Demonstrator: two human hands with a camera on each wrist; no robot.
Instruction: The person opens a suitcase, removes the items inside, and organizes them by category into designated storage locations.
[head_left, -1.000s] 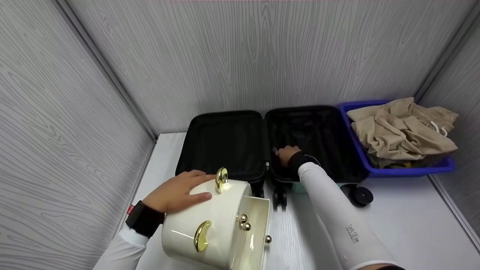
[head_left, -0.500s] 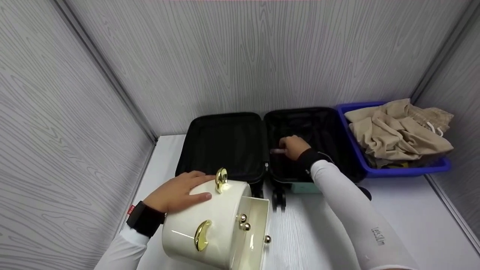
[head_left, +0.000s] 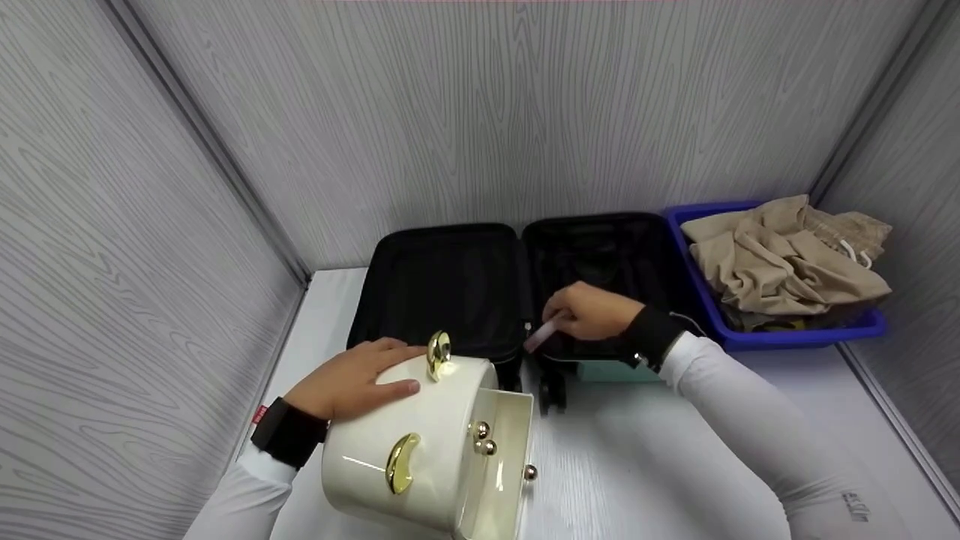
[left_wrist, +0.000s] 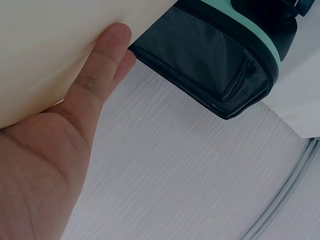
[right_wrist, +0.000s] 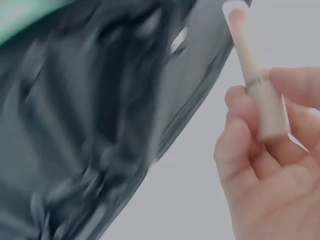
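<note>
My left hand (head_left: pixel 352 381) rests with straight fingers on the cream cosmetic box (head_left: pixel 439 416), which has gold trim. The box's drawer (head_left: pixel 512 420) with round gold knobs is pulled out on its right side. In the left wrist view the fingers (left_wrist: pixel 97 72) lie along the box's smooth wall. My right hand (head_left: pixel 596 311) pinches a slim lip gloss tube (head_left: pixel 541 335) over the front edge of the open black suitcase (head_left: pixel 442 289). The right wrist view shows the tube with a pinkish clear half and a cream cap (right_wrist: pixel 268 112), held between thumb and fingers.
A blue basket (head_left: pixel 795 341) heaped with beige cloth (head_left: pixel 787 262) stands against the suitcase's right side. Suitcase wheels (head_left: pixel 553 394) jut toward the white table (head_left: pixel 600 465). Grey wood-grain panels (head_left: pixel 487 112) enclose the back and sides.
My right hand has lifted the lip gloss tube from inside the suitcase's right half and brought it toward the front edge and the box. The left hand has stayed on the box.
</note>
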